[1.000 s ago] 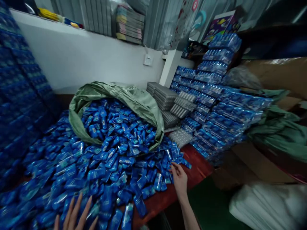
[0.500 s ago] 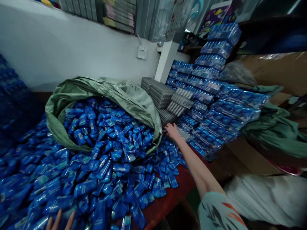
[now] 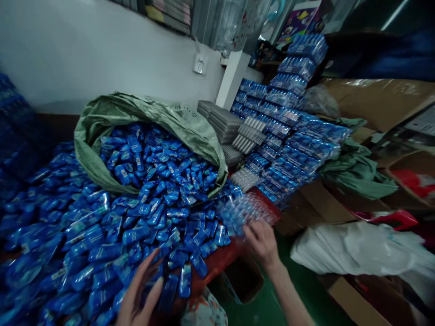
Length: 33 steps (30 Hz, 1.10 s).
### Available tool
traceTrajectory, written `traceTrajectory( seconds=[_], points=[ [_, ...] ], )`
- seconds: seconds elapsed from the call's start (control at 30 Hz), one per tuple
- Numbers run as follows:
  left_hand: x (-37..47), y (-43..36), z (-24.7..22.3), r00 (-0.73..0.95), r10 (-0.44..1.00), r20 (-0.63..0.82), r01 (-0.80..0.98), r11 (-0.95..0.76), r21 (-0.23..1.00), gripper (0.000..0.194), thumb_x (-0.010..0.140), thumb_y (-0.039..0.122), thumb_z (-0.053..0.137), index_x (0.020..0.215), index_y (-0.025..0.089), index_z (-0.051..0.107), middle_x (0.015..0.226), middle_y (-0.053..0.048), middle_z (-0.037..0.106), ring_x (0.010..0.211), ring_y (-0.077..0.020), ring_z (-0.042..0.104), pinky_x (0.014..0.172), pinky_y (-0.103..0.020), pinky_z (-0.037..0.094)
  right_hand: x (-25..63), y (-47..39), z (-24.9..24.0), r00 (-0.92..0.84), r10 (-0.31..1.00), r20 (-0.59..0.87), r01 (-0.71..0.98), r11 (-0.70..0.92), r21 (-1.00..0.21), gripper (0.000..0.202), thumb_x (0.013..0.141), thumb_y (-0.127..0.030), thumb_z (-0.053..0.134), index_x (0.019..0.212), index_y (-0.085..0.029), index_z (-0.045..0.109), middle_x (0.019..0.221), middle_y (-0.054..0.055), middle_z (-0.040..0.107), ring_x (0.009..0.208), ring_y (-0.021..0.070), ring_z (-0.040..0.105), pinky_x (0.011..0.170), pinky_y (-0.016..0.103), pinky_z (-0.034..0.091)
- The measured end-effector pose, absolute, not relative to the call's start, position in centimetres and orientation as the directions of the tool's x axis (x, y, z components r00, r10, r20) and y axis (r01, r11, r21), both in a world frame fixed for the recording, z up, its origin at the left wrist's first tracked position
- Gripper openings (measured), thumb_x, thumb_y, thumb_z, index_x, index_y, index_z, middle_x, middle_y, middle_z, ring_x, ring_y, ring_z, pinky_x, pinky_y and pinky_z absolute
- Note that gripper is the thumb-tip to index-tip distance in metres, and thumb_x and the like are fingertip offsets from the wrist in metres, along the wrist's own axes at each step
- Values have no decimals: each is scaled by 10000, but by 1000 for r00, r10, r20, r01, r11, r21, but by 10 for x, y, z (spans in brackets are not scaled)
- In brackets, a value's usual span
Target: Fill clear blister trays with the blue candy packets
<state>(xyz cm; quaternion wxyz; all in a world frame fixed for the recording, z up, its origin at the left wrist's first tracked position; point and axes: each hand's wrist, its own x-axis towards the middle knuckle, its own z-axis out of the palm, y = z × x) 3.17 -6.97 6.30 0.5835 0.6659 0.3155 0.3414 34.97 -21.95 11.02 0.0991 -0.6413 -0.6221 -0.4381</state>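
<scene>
My right hand (image 3: 263, 242) pinches the near edge of a clear plastic tray with rows of small pockets (image 3: 248, 209), blurred by motion, over the front of the red tabletop (image 3: 217, 267). Low in the picture, my left hand (image 3: 144, 292) is held with thumb and fingers apart and nothing between them. Beneath and around it spreads a heap of small, glossy blue packets (image 3: 112, 251). More packets spill from the mouth of a green woven sack (image 3: 97, 115). Another clear tray (image 3: 244, 179) lies flat behind the one I hold.
Grey trays (image 3: 224, 124) are stacked beside the sack. To their right rise film-wrapped blue packs (image 3: 288, 117). Another blue stack (image 3: 16, 136) stands far left. An open carton (image 3: 243, 280) sits below the table edge, and a white sack (image 3: 353, 249) lies at right.
My right hand has come back toward me from beside the grey trays and now carries a clear tray. My left hand has risen farther into view, and the view has shifted.
</scene>
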Motion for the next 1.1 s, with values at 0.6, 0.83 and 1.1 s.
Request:
traceTrajectory(
  seconds=[0.6,0.83,1.1],
  points=[
    [4,-63,79,390,818,-423,-34,473,881,689,642,613,682,1155,176,536,1089,-95,656,795,-240,687,695,-327,586,211,-201,136,-364,792,490,882,462,-92,272,914,-291,504,1125,-127,552,896,65,627,884,149,547,737,276,446],
    [12,-52,82,458,754,-472,92,488,868,719,624,623,691,1162,174,526,1034,-88,668,814,-249,680,708,-336,585,344,-208,120,-71,510,857,900,-338,276,428,824,-96,549,1242,-190,534,933,99,620,892,201,584,796,331,442],
    [3,-81,71,457,704,-544,122,556,822,640,609,618,703,1053,177,569,878,-52,674,718,-223,679,623,-307,566,524,-131,103,403,767,500,855,-510,93,343,837,-136,410,1100,-105,627,1084,179,595,1005,260,510,867,411,395]
  ],
)
